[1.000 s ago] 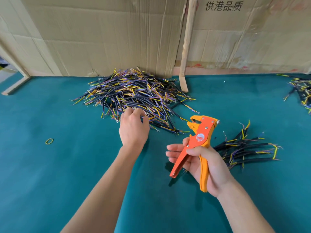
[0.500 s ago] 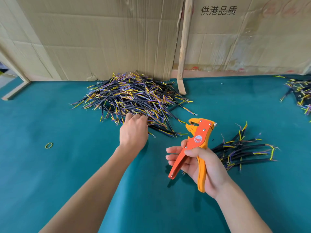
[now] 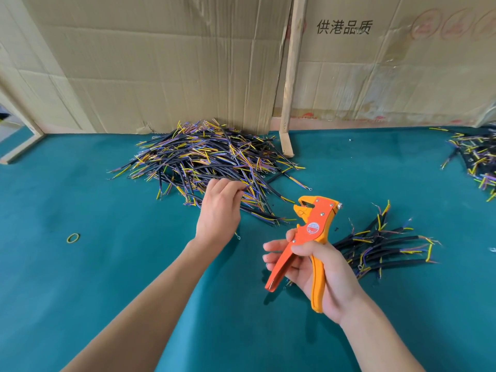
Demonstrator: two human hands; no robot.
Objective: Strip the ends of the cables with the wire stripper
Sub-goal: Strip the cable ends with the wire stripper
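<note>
Pinching a cable from the big unstripped pile [image 3: 209, 162], the left hand [image 3: 218, 210] worked while the right hand [image 3: 319, 272] gripped the orange wire stripper [image 3: 312, 232]; judging by the small finished bundle [image 3: 383, 245], most remained.

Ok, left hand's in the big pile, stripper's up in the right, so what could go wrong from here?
The left hand pinches into a tangled cable pile, so neighbours may drag out with one cable. The wire stripper in the right hand sits near the small cable batch, which could get nudged.
</note>
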